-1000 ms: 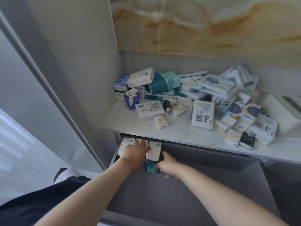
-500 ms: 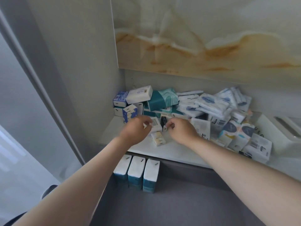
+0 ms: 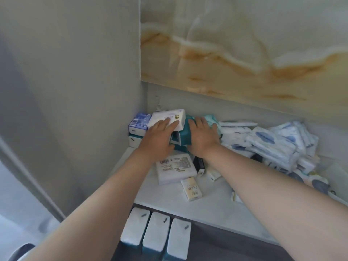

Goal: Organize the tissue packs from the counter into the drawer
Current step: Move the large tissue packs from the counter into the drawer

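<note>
Drawer: the open grey drawer [image 3: 216, 247] is nearest you. Three white-topped, teal-bottomed tissue packs [image 3: 156, 230] stand on end in a row in its back left corner, touching side to side.
Front edge of tabletop: a small cream pocket pack printed "Face" [image 3: 191, 188] lies near the front edge of the white tabletop [image 3: 207, 210]. Just behind it lies a flat white pack with a barcode label [image 3: 175, 168].
Left hand: your left hand [image 3: 159, 137] is open, its straight fingers resting on top of the white rectangular tissue pack [image 3: 175, 114] at the back left corner.
Right hand: your right hand [image 3: 202, 137] is also open. It lies spread over the dark teal tissue pack [image 3: 185, 129], gripping nothing that you can see.
Relation that matters: the white pack sits above and just left of the teal one, long axis running left to right along the back wall. The teal pack sits between your two hands. Your left hand has the white pack and your right the teal, so each can likely take its own.
Back left corner: a blue-and-white box [image 3: 138, 122] stands against the side wall, touching the white pack.
Back right: a loose heap of white-and-blue soft packs [image 3: 273, 144] waits, so most of the sorting looks undone.
</note>
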